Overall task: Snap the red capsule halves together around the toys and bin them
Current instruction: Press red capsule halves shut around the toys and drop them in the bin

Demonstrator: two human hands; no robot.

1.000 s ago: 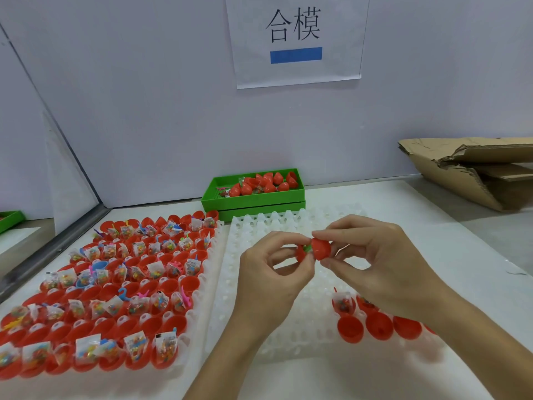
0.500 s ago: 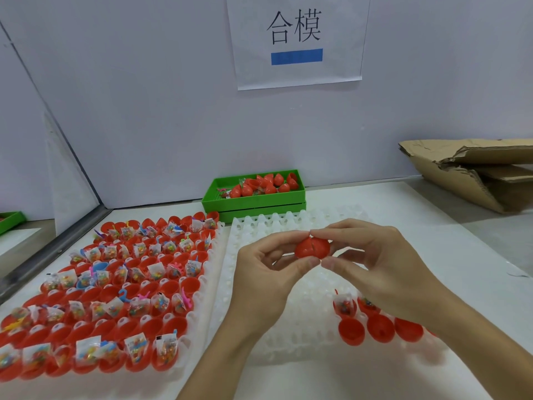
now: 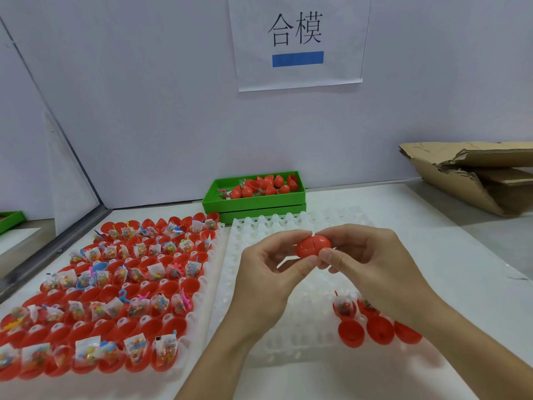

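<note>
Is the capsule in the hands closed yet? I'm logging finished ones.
Nearly or fully closed: the red capsule, pinched by left hand and right hand, shows only a thin seam.

Two hands (image 3: 265,281), two white trays (image 3: 302,336), one green bin (image 3: 253,204).

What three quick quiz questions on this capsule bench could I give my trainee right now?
1. True or false: both hands pinch one red plastic capsule.
2. Where do closed capsules lie? A: green plastic bin; B: torn brown cardboard box.
3. Fill in: the white moulded tray beneath the hands holds capsule halves only near its ___ front corner.

Key: 1 true, left hand and right hand. 2 A. 3 right.
</note>
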